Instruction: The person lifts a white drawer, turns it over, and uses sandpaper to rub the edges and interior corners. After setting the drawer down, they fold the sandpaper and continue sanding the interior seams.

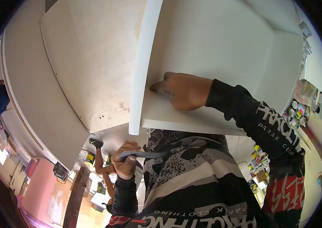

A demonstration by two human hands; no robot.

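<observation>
My right hand [188, 91] reaches into a white open box-like cabinet [214, 41]. Its fingers are bent together, and the fingertips press at the inner corner beside the upright panel's pale edge [142, 72]. Whatever may be under those fingertips is hidden. Lower down, in front of my shirt, my left hand [126, 161] is closed around a thin, flat grey strip [145, 154]. The strip points to the right, apart from the cabinet, and its exact kind does not show.
An unpainted board side [92, 64] with small dark marks adjoins the cabinet on the left. Another person's bare limbs [102, 167] show below it. Cans and bottles [299, 112] stand at the right. A pink panel [37, 182] and a dark wooden beam [76, 197] are lower left.
</observation>
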